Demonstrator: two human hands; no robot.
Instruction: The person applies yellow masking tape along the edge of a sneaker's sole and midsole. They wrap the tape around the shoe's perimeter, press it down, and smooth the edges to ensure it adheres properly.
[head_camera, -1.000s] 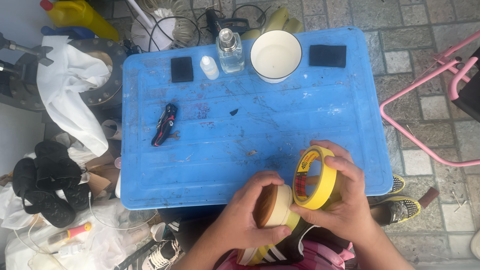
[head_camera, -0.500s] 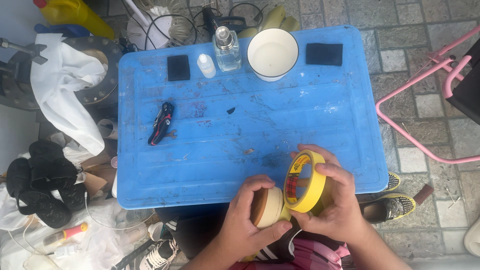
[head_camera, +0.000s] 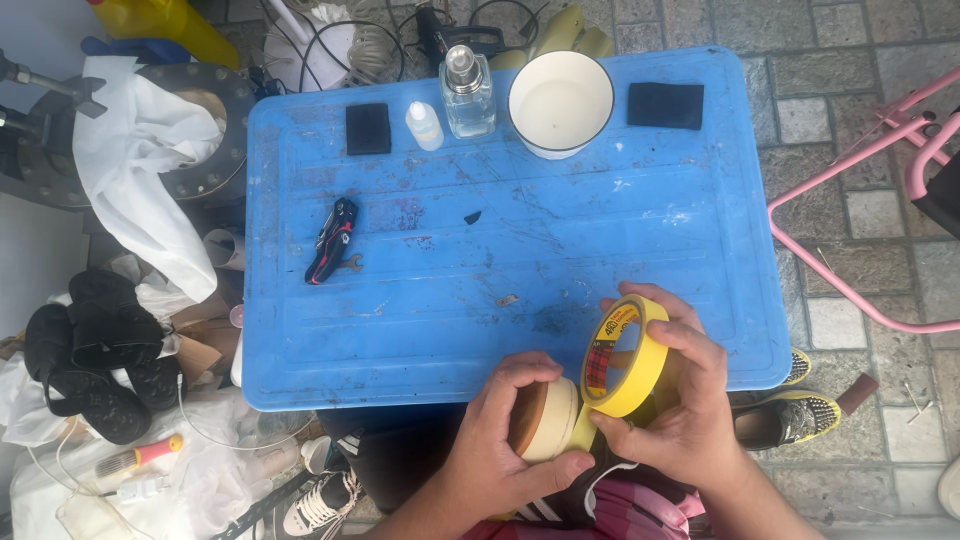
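Note:
My right hand (head_camera: 690, 400) grips a yellow roll of masking tape (head_camera: 625, 355), held upright over the near edge of the blue plastic table (head_camera: 520, 240). My left hand (head_camera: 505, 440) holds a round pale disc with a brown wooden face (head_camera: 542, 418) right beside the roll. A strip of tape runs from the roll onto the disc's rim, under my left thumb.
On the table stand a white bowl (head_camera: 560, 103), a clear glass bottle (head_camera: 467, 95), a small white dropper bottle (head_camera: 424, 126), two black pads (head_camera: 368, 128) (head_camera: 665, 105) and a folding multitool (head_camera: 332, 240). Black sandals (head_camera: 90, 355), white cloth and clutter lie left; a pink frame (head_camera: 860, 170) stands right.
Both hands shifted slightly toward me and the view moved; the tape roll stays upright in my right hand, pressed close to the disc in my left.

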